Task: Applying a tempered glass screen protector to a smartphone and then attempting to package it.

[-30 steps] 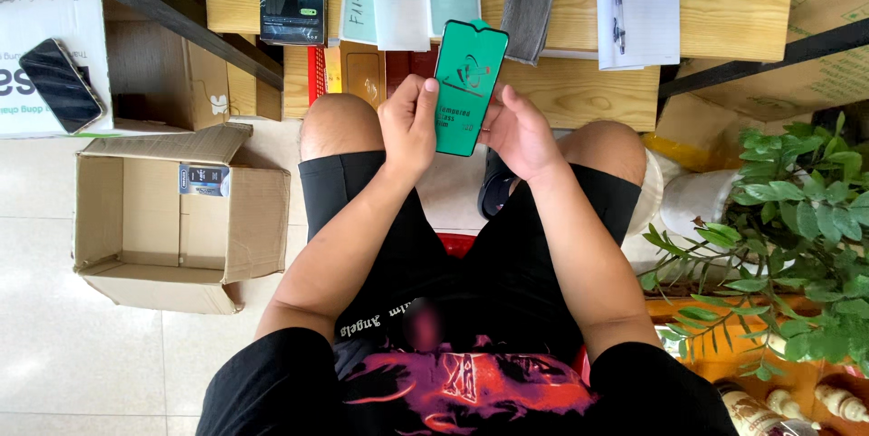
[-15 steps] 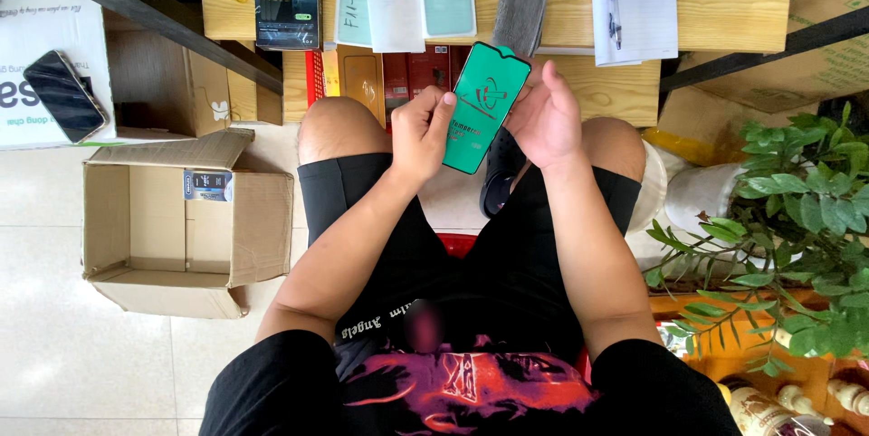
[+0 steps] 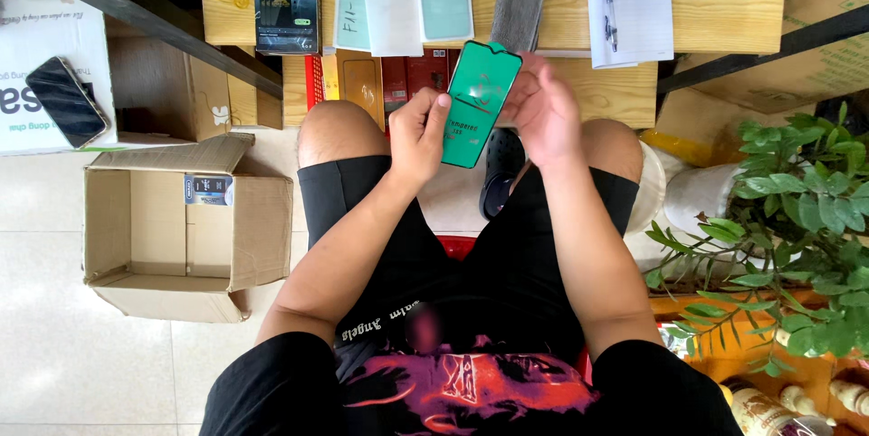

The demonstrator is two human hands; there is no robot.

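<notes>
At the far left of the frame a dark phone (image 3: pixel 65 101) lies on a white box (image 3: pixel 54 47). Below it an open carton (image 3: pixel 172 228) sits on the floor. Near the middle, the left hand (image 3: pixel 418 135) has its fingers clamped on the lower left edge of a green screen protector (image 3: pixel 478 103), thumb on its face. The protector is held tilted above the knees, just below the desk (image 3: pixel 715 10) edge. The right hand (image 3: pixel 543 110) has its fingers closed on the protector's right edge. At the right edge of the frame stands a potted plant (image 3: pixel 797 210).
</notes>
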